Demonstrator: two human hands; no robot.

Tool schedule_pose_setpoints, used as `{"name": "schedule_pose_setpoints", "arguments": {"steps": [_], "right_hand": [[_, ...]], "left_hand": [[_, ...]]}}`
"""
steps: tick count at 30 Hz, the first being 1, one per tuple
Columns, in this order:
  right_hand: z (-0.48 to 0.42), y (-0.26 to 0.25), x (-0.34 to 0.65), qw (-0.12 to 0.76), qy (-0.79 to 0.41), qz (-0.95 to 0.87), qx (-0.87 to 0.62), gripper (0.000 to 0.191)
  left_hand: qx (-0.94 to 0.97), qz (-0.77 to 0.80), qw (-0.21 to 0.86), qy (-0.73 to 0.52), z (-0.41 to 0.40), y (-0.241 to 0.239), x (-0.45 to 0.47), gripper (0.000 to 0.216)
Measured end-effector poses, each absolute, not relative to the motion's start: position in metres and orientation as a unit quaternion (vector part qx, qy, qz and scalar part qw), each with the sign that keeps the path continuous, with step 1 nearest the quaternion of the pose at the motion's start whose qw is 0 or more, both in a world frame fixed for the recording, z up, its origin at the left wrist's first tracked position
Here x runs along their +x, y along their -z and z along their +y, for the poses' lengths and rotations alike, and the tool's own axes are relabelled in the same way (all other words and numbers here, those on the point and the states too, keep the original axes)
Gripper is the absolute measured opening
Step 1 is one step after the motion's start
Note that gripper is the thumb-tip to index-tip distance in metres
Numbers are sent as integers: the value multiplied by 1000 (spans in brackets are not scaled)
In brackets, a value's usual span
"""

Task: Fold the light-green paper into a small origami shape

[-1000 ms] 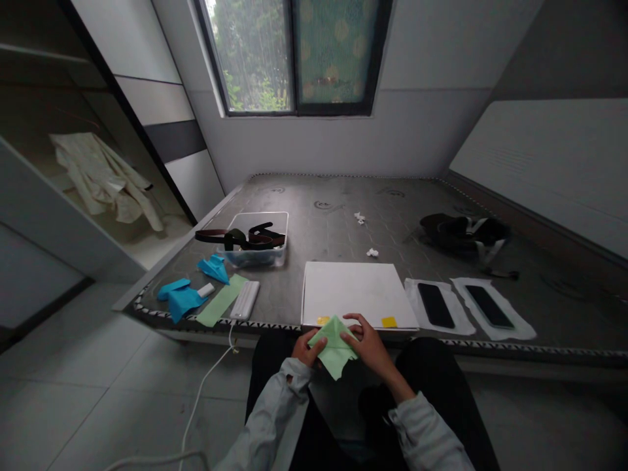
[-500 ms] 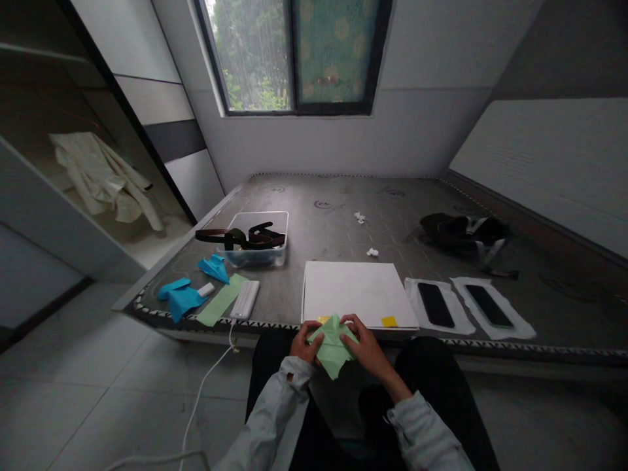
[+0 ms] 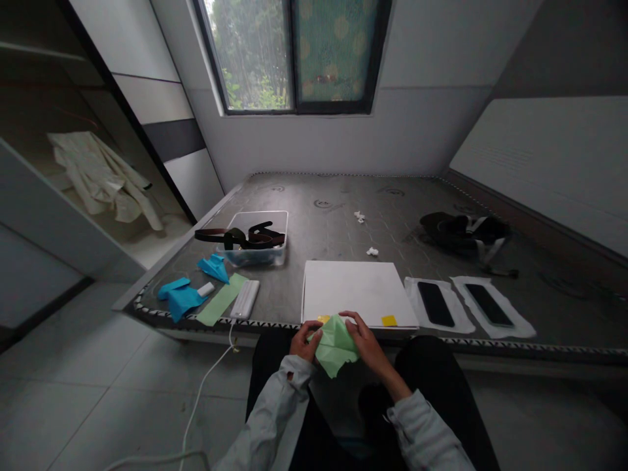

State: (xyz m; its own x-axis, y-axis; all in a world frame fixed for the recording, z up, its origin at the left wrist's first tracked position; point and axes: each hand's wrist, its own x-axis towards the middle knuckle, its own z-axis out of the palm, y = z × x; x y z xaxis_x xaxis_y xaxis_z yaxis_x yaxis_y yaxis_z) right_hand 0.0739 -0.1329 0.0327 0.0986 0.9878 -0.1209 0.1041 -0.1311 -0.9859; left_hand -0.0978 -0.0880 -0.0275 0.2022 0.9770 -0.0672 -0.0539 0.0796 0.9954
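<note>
A folded sheet of light green paper (image 3: 335, 350) is held between my hands above my lap, its creased point facing down. My left hand (image 3: 306, 340) pinches its left edge with thumb and fingers. At the upper right edge, my right hand (image 3: 366, 340) grips the paper, with the fingers curled behind it and the thumb partly hidden. Just beyond the hands lies a flat white box (image 3: 353, 291), with a yellow sticky note (image 3: 389, 321) at its near right and another yellow piece partly covered by the paper.
Left of the box lie a white power strip (image 3: 245, 299), a green paper strip (image 3: 223, 301), blue folded papers (image 3: 184, 301) and a clear bin (image 3: 260, 256) with belts. To the right are two phones (image 3: 436, 304) on white wrappers and a dark cap-like item (image 3: 464, 232).
The green paper's right side has shifted, and its surface looks flatter than before. My right thumb has moved off the paper's front. My left hand stays in nearly the same place.
</note>
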Motion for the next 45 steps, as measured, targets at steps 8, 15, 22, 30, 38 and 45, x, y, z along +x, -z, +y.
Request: {"name": "schedule_pose_setpoints", "arguments": {"steps": [8,15,22,30,38,45], "right_hand": [[-133,-33,80,389,-438,-567,-579,23],[-137,-35,75,454,-525,-480,-537,64],[-134,-34,69,505,-593,-399,-484,50],[-139,-35,51,441,-511,-564,-475,29],[-136,-33,63,444,-403,-536,-594,29],[-135,-32,75,431,-362,-535,-630,20]], "left_hand": [[477,467,598,-443,-85,33,-99,53],[517,459,572,-441,-85,37,-100,33],[495,426,612,-446,-81,30,-100,38],[506,337,708,-358,-85,21,-96,33],[460,373,717,-367,-80,25,-101,58],[453,409,705,-361,-82,34,-100,61]]}}
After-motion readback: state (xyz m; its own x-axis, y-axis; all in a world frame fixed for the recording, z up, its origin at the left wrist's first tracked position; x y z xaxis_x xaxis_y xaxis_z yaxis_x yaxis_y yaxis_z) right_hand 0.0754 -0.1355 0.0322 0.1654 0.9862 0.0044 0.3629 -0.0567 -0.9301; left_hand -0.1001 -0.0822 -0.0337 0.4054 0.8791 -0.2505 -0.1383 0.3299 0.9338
